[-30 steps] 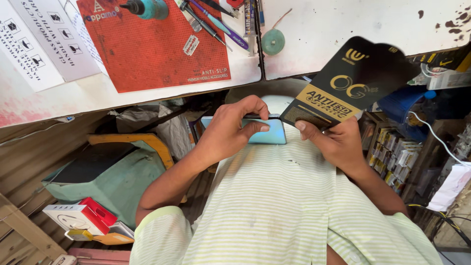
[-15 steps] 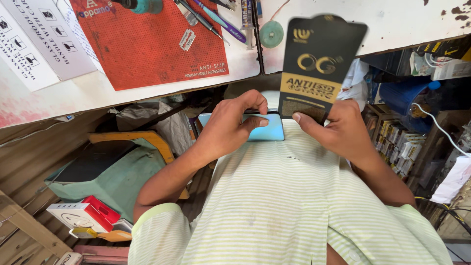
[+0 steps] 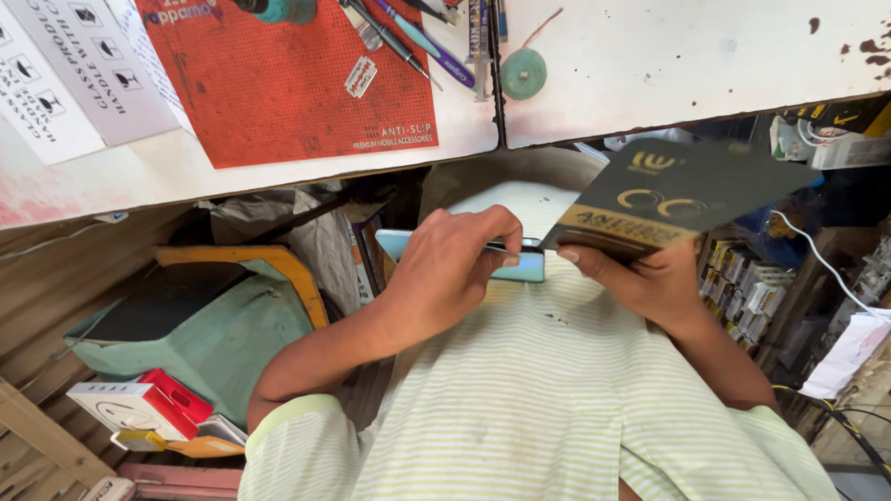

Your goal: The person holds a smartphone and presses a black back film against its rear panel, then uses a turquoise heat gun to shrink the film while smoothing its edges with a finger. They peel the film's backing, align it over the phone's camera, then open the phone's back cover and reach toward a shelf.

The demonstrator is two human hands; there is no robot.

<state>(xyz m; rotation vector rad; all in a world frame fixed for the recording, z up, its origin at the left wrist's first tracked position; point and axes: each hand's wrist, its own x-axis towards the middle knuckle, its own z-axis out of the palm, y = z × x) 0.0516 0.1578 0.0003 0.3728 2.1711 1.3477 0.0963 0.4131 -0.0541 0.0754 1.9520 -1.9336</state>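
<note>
1. Your left hand (image 3: 445, 269) is closed over a light blue phone (image 3: 529, 267), fingers curled across its top face and thumb at the near edge. The phone lies flat just above your striped shirt (image 3: 557, 390), its long axis running left to right, one end poking out left of your knuckles and the other pointing toward your right hand.
2. Your right hand (image 3: 650, 283) is clamped on a dark flat package (image 3: 668, 195) with gold markings, thumb on its lower edge. The package's near corner touches the phone's right end; its long axis tilts up and away to the right.
3. Left of your left hand, lower down, sit a green cloth-covered seat (image 3: 213, 325) and a white and red box (image 3: 139, 408).
4. Beyond both hands is the white worktop (image 3: 687, 65), with a red mat (image 3: 278, 83), a razor blade (image 3: 361, 76), pens (image 3: 422, 42) and a round green disc (image 3: 523, 74).
</note>
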